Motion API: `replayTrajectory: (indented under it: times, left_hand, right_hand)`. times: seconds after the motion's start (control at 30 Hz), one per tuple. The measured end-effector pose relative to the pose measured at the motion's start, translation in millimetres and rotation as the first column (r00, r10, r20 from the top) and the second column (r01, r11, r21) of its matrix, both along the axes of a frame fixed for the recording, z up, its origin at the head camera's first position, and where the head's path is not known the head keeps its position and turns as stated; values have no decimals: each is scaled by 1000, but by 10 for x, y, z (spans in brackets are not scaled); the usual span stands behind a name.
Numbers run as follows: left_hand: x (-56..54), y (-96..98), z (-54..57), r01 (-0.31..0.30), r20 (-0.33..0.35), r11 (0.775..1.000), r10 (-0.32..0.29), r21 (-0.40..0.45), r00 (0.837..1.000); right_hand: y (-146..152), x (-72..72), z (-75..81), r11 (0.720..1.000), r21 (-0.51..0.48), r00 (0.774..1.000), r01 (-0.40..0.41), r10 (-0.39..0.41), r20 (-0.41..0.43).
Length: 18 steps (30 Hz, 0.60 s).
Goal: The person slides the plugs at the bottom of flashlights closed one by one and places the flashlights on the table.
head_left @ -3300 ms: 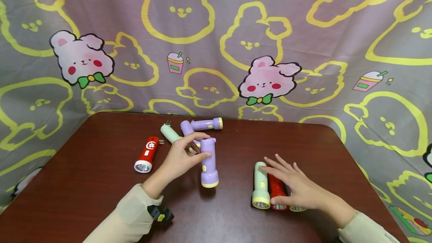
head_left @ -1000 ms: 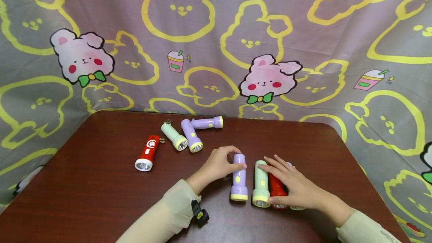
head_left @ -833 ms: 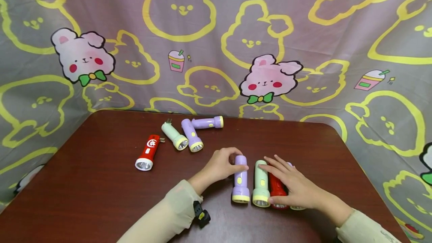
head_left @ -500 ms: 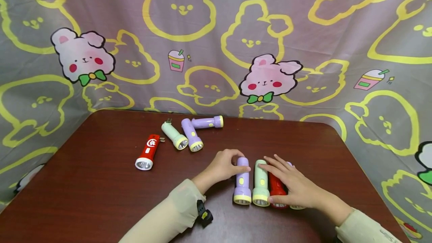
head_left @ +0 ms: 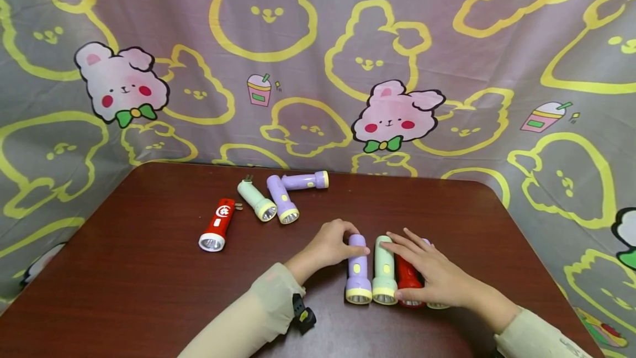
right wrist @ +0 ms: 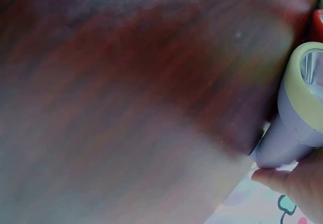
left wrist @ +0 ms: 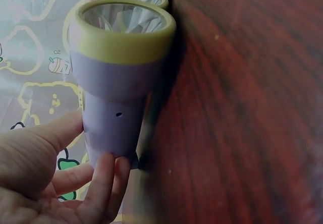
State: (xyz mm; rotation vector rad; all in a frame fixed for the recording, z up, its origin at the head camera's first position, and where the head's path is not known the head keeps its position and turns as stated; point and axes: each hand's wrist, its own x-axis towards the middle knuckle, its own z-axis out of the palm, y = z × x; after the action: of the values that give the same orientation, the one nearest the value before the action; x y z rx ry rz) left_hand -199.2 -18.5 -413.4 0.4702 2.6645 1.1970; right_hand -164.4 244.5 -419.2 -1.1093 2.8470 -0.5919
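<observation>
Left hand [head_left: 330, 245]: its thumb and fingers pinch the tail half of a lilac plastic flashlight with a yellow rim [head_left: 357, 278], thumb on top beside the yellow button
Held flashlight: at the left end of a row on the dark red-brown wooden table [head_left: 149, 291], lens towards the person, just beside its neighbour; whether the two touch cannot be told
Right hand [head_left: 437, 272]: apart from the left, fingers spread over the row, fingertips at the tail of a pale green plastic flashlight with a yellow rim [head_left: 385, 275]
Row under the right hand: after the pale green one come a glossy red flashlight [head_left: 408, 283], partly covered, and a lilac flashlight with a pale yellow rim [right wrist: 290, 95], mostly hidden from the head view
Far left group: a pale green flashlight with metal plug prongs [head_left: 253, 196], a slanted lilac flashlight [head_left: 280, 192] and a sideways lilac flashlight [head_left: 302, 182] lie close together
Nearer left: a red flashlight with a white head and prongs [head_left: 218, 222] lies well apart from the row
Backdrop: grey-pink cloth with yellow cartoon outlines [head_left: 308, 26]
</observation>
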Motion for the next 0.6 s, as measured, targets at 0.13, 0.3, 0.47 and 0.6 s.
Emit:
replayTrajectory:
  times: [0.13, 0.3, 0.47, 0.6]
  left_hand:
    - [-8, 16, -8, 3, -4, 1000, -3, -3, 1000]
    - [-2, 31, 2, 7, -1, 1000, -7, -9, 1000]
    - [10, 37, 27, 7, -12, 1000, -7, -21, 1000]
    - [8, 45, 26, 11, -22, 999, -12, -30, 1000]
  right_hand:
    - [9, 7, 6, 1000, 5, 1000, -6, 6, -3]
    - [14, 8, 12, 1000, 10, 999, -26, 27, -18]
    - [14, 6, 24, 999, 13, 999, -35, 36, -20]
    - [17, 7, 16, 999, 13, 999, -33, 33, -12]
